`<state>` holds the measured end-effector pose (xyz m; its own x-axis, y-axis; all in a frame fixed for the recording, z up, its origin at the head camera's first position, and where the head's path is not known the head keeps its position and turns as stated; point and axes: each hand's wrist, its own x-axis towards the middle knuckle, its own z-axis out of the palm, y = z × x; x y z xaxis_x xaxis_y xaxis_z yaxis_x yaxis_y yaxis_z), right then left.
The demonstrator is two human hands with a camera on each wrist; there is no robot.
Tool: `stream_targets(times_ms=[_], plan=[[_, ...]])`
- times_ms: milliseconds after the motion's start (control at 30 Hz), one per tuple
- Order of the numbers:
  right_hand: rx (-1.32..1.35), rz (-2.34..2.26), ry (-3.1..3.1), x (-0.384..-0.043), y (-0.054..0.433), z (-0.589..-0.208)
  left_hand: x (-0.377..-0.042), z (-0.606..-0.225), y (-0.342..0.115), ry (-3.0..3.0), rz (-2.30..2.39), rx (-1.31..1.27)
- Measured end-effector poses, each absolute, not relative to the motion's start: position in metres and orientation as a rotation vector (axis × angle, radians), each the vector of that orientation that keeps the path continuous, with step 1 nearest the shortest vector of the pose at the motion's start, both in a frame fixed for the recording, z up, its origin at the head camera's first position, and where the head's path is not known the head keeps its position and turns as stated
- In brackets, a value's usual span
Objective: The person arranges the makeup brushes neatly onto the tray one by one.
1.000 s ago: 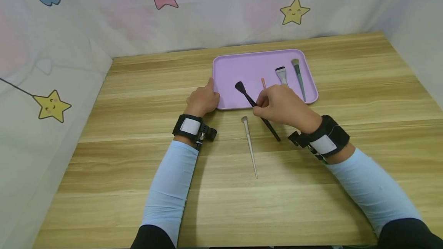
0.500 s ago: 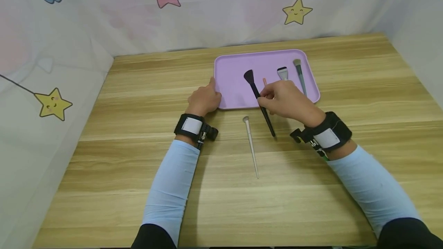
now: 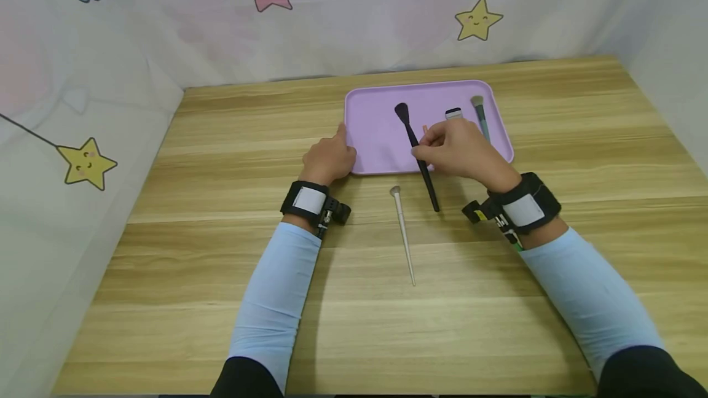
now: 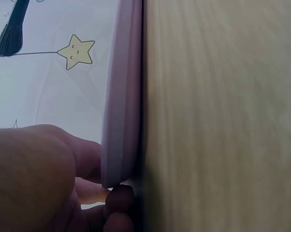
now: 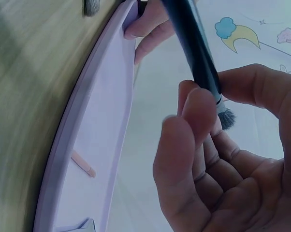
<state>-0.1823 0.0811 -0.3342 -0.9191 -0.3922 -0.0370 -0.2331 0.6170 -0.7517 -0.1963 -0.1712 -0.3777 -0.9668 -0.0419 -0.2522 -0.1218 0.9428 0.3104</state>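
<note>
My right hand [image 3: 463, 149] pinches a black makeup brush [image 3: 428, 184] by its handle between thumb and fingers. The brush slants over the front rim of the purple tray [image 3: 376, 134], dark bristles pointing to the back. In the right wrist view the black brush [image 5: 196, 46] sits between thumb and fingertips. My left hand [image 3: 329, 157] holds the tray's front left corner, the thumb on the inner side of the rim. In the left wrist view, fingertips curl at the end of the tray wall [image 4: 119, 106]. A pale, slim makeup brush [image 3: 404, 235] lies on the table before the tray.
In the tray lie a green-handled brush [image 3: 480, 117], a flat-headed brush [image 3: 453, 113] mostly behind my right hand, and a small orange-tipped stick [image 3: 424, 129]. The wooden table [image 3: 221, 158] meets a printed cloth wall [image 3: 332, 29] at the back.
My right hand has moved a little toward the back with the black brush, whose head swung right and farther over the tray. The left hand stays at the tray corner.
</note>
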Motion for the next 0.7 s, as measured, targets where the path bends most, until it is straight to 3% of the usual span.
stream_targets(times_ms=[700], plan=[[-0.403,-1.346,2.541,-0.198,0.075,-0.337,-0.195,-0.377,-0.170,2.861,0.470,-0.137]])
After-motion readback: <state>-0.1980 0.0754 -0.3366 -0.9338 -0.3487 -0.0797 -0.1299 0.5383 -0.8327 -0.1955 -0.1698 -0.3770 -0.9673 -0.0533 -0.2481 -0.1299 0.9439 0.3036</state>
